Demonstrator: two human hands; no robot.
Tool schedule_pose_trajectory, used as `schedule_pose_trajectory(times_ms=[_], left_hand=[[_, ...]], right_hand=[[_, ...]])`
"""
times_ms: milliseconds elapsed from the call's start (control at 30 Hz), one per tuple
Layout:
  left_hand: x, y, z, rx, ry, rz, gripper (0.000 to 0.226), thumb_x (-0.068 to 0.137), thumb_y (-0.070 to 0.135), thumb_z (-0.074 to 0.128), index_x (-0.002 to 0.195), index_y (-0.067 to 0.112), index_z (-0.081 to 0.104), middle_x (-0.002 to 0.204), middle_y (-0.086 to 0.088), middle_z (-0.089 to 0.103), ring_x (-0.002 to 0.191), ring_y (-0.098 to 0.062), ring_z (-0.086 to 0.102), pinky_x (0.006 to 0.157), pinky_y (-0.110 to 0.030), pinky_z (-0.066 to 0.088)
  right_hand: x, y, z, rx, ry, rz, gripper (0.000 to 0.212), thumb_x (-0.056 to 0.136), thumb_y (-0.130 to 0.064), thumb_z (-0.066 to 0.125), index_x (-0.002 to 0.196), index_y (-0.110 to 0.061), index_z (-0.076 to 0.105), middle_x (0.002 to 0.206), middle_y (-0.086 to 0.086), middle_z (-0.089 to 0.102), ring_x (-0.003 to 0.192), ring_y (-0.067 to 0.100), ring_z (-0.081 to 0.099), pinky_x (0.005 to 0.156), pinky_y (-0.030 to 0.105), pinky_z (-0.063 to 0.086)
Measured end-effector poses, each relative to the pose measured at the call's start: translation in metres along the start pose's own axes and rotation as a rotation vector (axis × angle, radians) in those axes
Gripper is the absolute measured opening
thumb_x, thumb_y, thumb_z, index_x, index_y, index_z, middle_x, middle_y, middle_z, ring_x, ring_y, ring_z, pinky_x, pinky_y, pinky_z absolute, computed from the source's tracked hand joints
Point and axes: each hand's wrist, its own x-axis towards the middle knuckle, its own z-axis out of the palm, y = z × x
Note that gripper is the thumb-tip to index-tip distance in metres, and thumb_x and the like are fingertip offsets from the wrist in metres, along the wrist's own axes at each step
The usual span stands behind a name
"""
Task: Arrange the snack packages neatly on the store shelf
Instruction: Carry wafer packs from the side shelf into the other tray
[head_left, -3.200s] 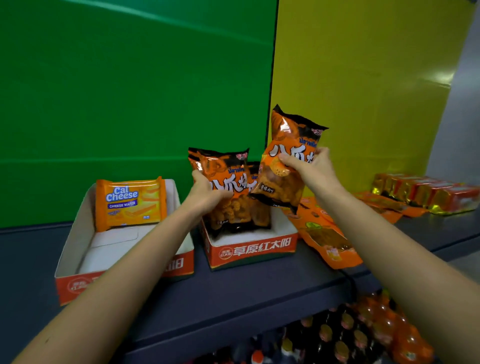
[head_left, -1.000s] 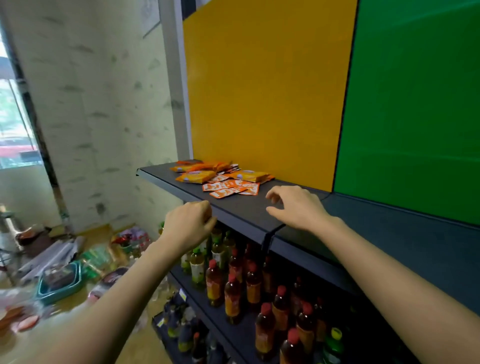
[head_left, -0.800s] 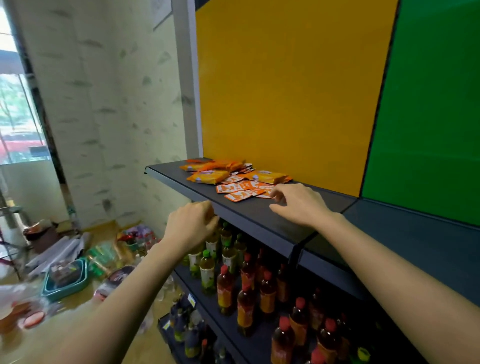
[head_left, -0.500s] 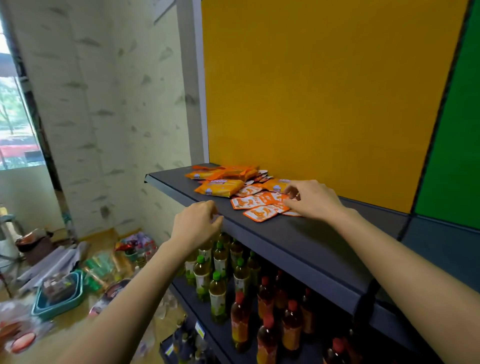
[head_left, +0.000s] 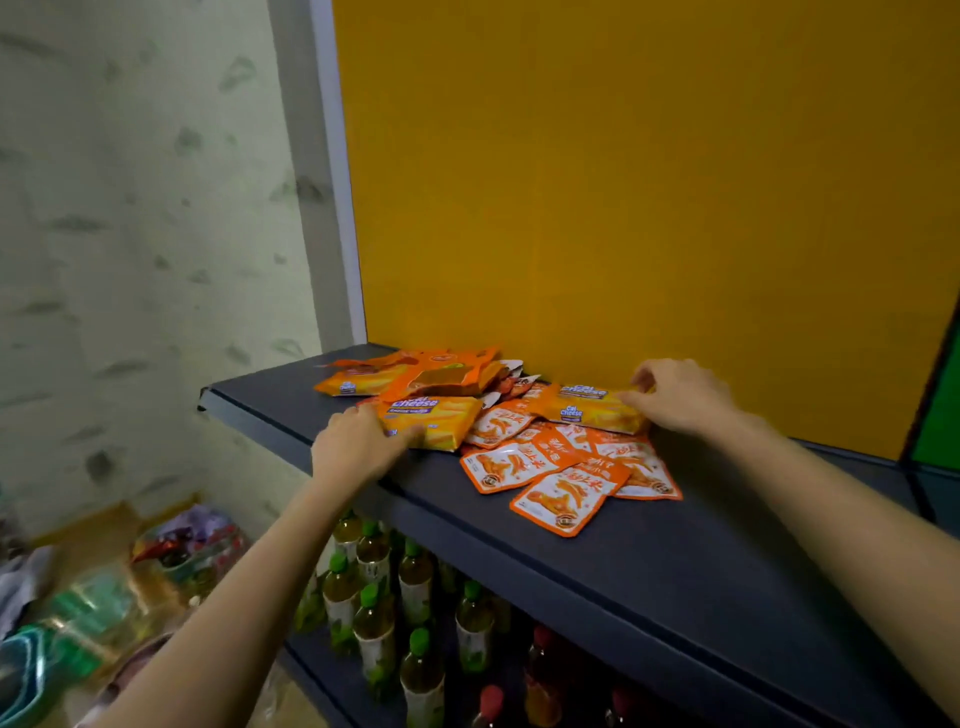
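Shelf (head_left: 649, 566): dark board; all the snacks I am watching lie flat toward its left end, with both hands on them.
Left hand (head_left: 358, 447): at the shelf's front edge, with fingers over the top and thumb along the near side of the left wafer pack (head_left: 441, 423), gripping its near end.
Right hand (head_left: 680, 395): further back, close to the yellow panel (head_left: 623, 182), with thumb and curled fingers pinching the right end of the right wafer pack (head_left: 587, 410).
Gap: the two packs lie apart, each touching only its own hand.
Sachets (head_left: 556, 478): small, orange and white, overlapping in a loose fan between the two packs. They touch the right wafer pack and spread toward the front edge, clear of both hands.
Far pile (head_left: 421, 374): more orange packs heaped behind the left wafer pack, near the back corner.
Writing: I read "Cal Cheese" in blue and white on both wafer packs. A similar blue logo shows on one pack in the far pile. The sachets carry white characters and a round seal, too small for me to read.
Below: bottles (head_left: 374, 597) stand upright on the lower shelf, mostly with green caps and a few with red.
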Motion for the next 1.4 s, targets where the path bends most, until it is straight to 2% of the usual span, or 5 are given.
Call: schedule_pose_trajectory(times_ms=[600,900,1000,1200,1400], left_hand=[[0.08,-0.02,0.008,-0.519,-0.448,-0.079,0.121,0.061,0.048,0.081,0.143,-0.001,0.007,0.147,-0.017,0.035,0.131,-0.032,0.039,0.106,-0.044,0.036],[0.09,-0.041,0.009,-0.79,-0.543,-0.051,0.085,0.042,0.052,0.087,0.111,0.012,0.058,0.109,-0.005,0.065,0.097,-0.022,0.062,0.085,-0.035,0.052],[0.091,-0.042,0.007,-0.939,-0.605,-0.069,0.038,0.07,0.03,0.079,0.098,0.013,0.061,0.097,-0.006,0.067,0.081,-0.017,0.063,0.065,-0.026,0.049],[0.094,-0.051,0.004,-1.063,-0.673,-0.088,0.048,0.079,0.03,0.071,0.117,0.005,0.057,0.088,-0.007,0.068,0.068,-0.018,0.062,0.037,-0.02,0.045],[0.085,-0.032,-0.002,-1.195,-0.654,-0.002,0.03,0.081,0.026,0.069,0.104,0.011,0.059,0.079,-0.005,0.066,0.06,-0.016,0.059,0.032,-0.015,0.041]], right_hand=[[0.029,-0.037,0.04,0.303,-0.124,0.597,0.09,0.073,-0.063,0.064,0.136,-0.004,0.04,0.14,0.017,0.046,0.124,0.035,0.048,0.094,0.04,0.044],[0.028,-0.035,0.033,0.708,-0.008,0.683,0.077,0.079,-0.031,0.073,0.138,0.0,0.035,0.142,0.02,0.042,0.127,0.034,0.044,0.094,0.036,0.039],[0.026,-0.038,0.03,0.748,0.046,0.707,0.06,0.087,-0.027,0.064,0.133,0.002,0.041,0.136,0.021,0.048,0.109,0.032,0.052,0.073,0.03,0.04],[0.017,-0.043,0.03,0.912,0.207,0.754,0.049,0.091,-0.024,0.058,0.131,0.001,0.044,0.13,0.019,0.054,0.113,0.033,0.056,0.089,0.04,0.046],[-0.009,-0.037,0.023,1.066,0.349,0.752,0.041,0.091,-0.021,0.057,0.127,-0.003,0.048,0.128,0.018,0.057,0.095,0.023,0.051,0.062,0.029,0.041]])
